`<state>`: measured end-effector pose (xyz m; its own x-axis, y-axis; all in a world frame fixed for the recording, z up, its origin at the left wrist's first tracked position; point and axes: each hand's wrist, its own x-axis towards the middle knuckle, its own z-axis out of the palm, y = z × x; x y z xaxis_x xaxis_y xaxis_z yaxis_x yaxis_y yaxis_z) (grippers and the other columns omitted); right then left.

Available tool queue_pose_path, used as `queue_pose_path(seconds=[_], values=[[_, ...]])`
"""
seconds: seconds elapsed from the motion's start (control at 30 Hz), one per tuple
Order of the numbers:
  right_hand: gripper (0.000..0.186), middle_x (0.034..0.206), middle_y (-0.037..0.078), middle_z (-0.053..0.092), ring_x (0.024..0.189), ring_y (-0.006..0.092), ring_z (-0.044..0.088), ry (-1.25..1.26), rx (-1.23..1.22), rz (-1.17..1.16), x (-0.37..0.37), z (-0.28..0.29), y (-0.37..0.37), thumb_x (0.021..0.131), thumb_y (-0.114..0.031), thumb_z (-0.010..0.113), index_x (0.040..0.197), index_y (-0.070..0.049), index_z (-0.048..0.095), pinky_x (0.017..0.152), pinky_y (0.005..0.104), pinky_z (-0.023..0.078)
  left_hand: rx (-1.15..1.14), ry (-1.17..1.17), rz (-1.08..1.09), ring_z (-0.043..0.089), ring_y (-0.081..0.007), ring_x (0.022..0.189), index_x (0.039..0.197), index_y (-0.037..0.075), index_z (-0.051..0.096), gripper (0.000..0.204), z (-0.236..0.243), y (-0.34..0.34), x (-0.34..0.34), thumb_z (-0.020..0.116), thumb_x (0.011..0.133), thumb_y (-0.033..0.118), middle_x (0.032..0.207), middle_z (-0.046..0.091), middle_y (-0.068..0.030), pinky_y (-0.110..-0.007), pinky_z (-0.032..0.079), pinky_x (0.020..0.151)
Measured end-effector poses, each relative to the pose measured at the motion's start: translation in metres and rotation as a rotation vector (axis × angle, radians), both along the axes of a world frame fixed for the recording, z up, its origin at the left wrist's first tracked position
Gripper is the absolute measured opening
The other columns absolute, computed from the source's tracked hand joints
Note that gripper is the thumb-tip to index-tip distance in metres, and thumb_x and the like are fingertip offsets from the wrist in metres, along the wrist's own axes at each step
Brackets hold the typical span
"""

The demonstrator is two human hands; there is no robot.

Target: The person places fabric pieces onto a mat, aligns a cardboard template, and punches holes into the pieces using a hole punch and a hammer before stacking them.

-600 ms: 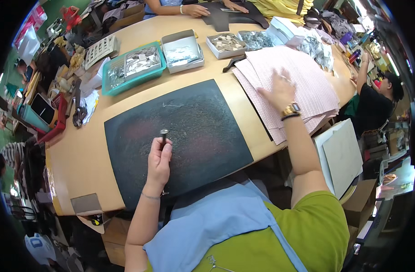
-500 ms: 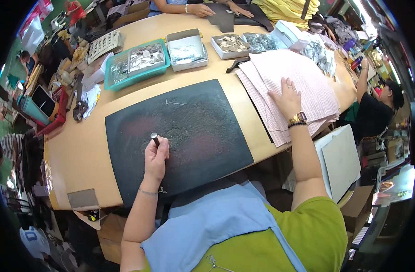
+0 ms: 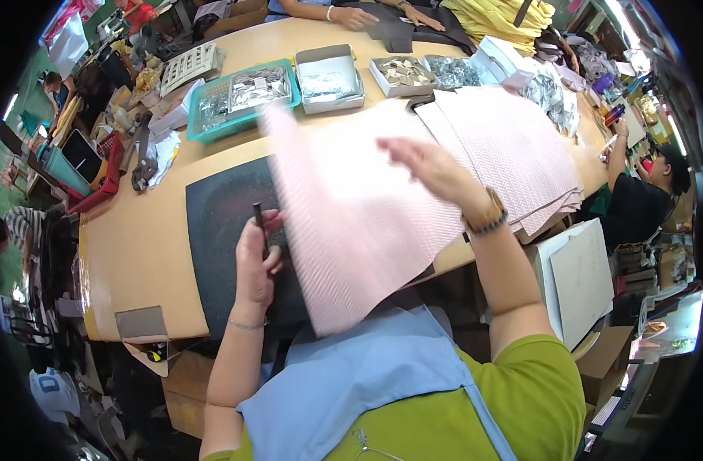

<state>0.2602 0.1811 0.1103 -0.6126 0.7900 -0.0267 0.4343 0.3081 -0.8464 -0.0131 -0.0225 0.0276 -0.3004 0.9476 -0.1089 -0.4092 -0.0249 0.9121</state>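
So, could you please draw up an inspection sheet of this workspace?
Surface: tan table bearing a dark mat, partly covered.
Job's things: pink sheet over the mat, edge blurred; dark tool; pink stack to the right.
Clutter: teal tray and white box beyond the mat.
Hands: left hand grips the dark tool; right hand over the pink sheet, fingers extended, contact unclear.
Cables: nothing seen on the table.
Surroundings: co-worker's hand across the table; person in black at right.

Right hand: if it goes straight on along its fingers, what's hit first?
The right hand, pointing left across the pink sheet over the dark mat, would probably meet that sheet first; the teal tray lies beyond. Depth is unclear; it might pass above.
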Motion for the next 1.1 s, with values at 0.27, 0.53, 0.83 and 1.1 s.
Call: queue_pose_path(seconds=[0.27,0.53,0.83,1.1], values=[[0.053,0.123,0.012,0.070,0.117,0.0303,0.066,-0.965,0.498,-0.547,0.025,-0.062,0.183,0.083,-0.053,0.070,0.117,-0.013,0.074,0.099,0.0473,0.050,-0.126,0.485,0.086,0.061,-0.0169,0.111,0.131,-0.006,0.049,0.042,-0.008,-0.039,-0.016,0.067,0.098,0.013,0.123,0.063,-0.0120,-0.031,0.051,0.096],[0.055,0.132,0.009,0.067,0.127,0.0280,0.061,-1.006,0.220,-0.600,0.001,-0.055,0.194,0.081,-0.047,0.070,0.128,-0.018,0.069,0.106,0.0551,0.041,-0.217,0.723,0.029,0.061,-0.0150,0.097,0.120,-0.002,0.059,0.028,-0.003,-0.063,-0.088,0.066,0.095,0.007,0.107,0.066,-0.0082,-0.030,0.049,0.089],[0.044,0.114,0.010,0.072,0.108,0.0233,0.067,0.355,0.363,-0.363,0.002,-0.031,0.157,0.105,-0.045,0.051,0.115,-0.007,0.071,0.095,0.0367,0.051,-0.113,1.050,0.435,0.046,-0.0096,0.062,0.101,0.005,0.060,0.031,0.005,-0.062,-0.074,0.082,0.087,0.022,0.073,0.051,0.0037,-0.026,0.042,0.058],[0.051,0.089,0.004,0.057,0.077,0.0143,0.055,0.970,-0.258,-0.402,0.029,-0.007,0.019,0.110,-0.053,0.028,0.122,-0.013,0.056,0.068,0.0326,0.054,0.263,1.405,-0.572,0.069,-0.0264,0.071,0.104,0.013,0.066,0.027,0.015,-0.059,0.023,0.077,0.082,0.025,0.079,0.067,-0.0073,-0.039,0.055,0.061]])
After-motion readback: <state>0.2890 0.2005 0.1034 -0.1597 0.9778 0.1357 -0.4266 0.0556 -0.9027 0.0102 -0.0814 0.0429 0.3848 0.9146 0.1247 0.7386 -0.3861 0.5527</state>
